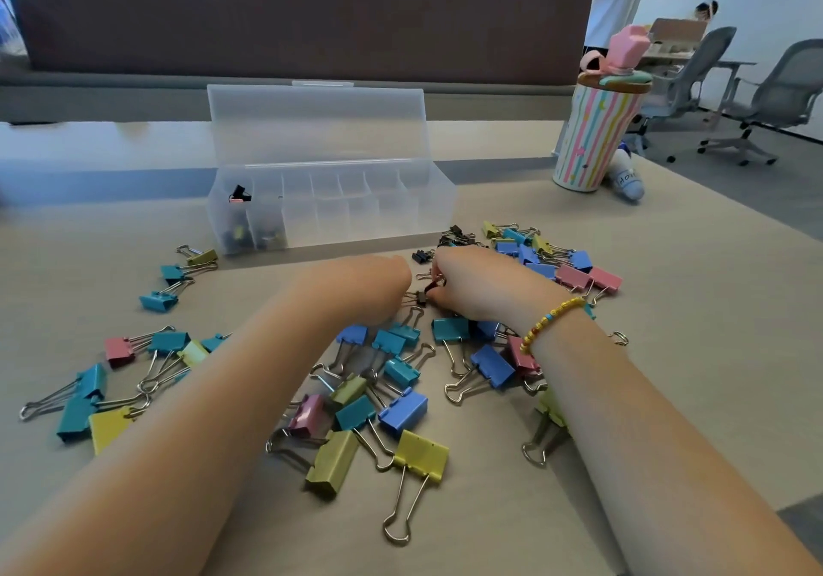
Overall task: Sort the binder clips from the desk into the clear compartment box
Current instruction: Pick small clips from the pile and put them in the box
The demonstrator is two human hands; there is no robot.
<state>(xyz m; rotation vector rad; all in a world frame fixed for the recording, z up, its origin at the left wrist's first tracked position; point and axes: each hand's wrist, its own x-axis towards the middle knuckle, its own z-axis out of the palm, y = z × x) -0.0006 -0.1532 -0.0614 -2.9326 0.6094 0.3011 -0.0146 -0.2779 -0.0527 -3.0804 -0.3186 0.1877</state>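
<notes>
Binder clips (403, 410) are lying scattered across the desk (668, 375) in blue, teal, yellow, pink and black, most of them just in front of the clear compartment box (329, 215). From the head camera I am watching my right hand (481, 286) curling over small black clips (422, 256) near the box's front wall, fingertips seemingly pinching one, though I cannot tell for certain. My left hand (378, 281) is reaching in beside it, its fingers hidden, so I cannot tell its state. Only the leftmost compartments are holding a few dark clips; I am judging the sorting barely begun, with nearly everything left.
</notes>
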